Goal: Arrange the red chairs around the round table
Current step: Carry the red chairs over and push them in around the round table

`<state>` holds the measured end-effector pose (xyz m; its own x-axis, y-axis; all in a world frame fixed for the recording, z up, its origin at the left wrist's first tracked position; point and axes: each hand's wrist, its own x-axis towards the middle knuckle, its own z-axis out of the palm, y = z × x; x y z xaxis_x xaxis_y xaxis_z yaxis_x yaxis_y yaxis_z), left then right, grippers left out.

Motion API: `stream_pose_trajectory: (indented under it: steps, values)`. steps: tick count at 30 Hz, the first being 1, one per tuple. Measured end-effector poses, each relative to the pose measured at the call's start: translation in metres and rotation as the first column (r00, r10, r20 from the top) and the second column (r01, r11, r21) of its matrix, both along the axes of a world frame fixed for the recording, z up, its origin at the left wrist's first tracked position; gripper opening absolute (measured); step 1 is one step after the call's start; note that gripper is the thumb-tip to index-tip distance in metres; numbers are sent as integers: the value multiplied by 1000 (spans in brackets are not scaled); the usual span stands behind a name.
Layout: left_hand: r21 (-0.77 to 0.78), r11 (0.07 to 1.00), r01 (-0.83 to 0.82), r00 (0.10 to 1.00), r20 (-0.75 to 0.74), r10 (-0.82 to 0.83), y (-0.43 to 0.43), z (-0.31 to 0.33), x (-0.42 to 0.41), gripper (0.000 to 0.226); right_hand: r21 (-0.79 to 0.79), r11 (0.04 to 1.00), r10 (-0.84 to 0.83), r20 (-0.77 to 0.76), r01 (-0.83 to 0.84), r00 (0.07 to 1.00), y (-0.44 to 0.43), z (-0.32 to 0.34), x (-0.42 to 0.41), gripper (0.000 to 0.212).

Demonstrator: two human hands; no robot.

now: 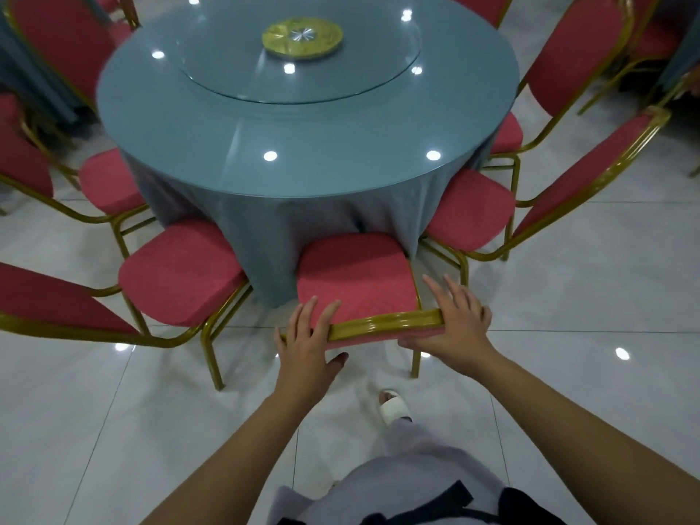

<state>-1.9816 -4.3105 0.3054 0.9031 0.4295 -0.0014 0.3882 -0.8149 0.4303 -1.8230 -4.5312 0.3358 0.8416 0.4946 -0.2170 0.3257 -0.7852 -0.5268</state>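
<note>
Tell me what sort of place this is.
Probably a restaurant banquet hall: a cloth-draped round table with a glass turntable, ringed by red chairs with gold frames, on a glossy tiled floor.

chair (356, 282): red cloth seat, glossy gold metal | table (303, 145): glass top | floor (568, 335): glossy tile
</note>
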Motion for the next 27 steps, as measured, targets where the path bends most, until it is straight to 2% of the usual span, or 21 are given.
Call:
stream_pose_trajectory:
  steps: [4,7,13,15,19,23,27]
  values:
    - [5,1000,-12,1000,-1,12,16,0,22,96,10,1000,23,-9,-23,1000,15,2,23,115]
    - [-12,1000,-11,999,-34,10,31,5,51,94,-32,997,70,-84,-73,994,29,12,57,118]
    - [-57,996,-74,997,-28,72,51,14,85,85,-120,958,219,-279,-260,935,53,37,105,117]
    - [-109,990,-95,995,-29,92,53,14,80,91,-125,935,289,-275,-332,917,57,43,109,112]
    - [-258,942,-214,976,-5,220,62,18,53,96,17,892,446,-203,-452,872,88,62,108,103]
    - [-304,871,-386,922,-97,374,81,29,9,93,124,804,594,-189,-581,782,146,80,89,87]
    - [-343,797,-496,863,-95,496,112,37,-41,88,182,721,693,-185,-668,697,203,83,52,80]
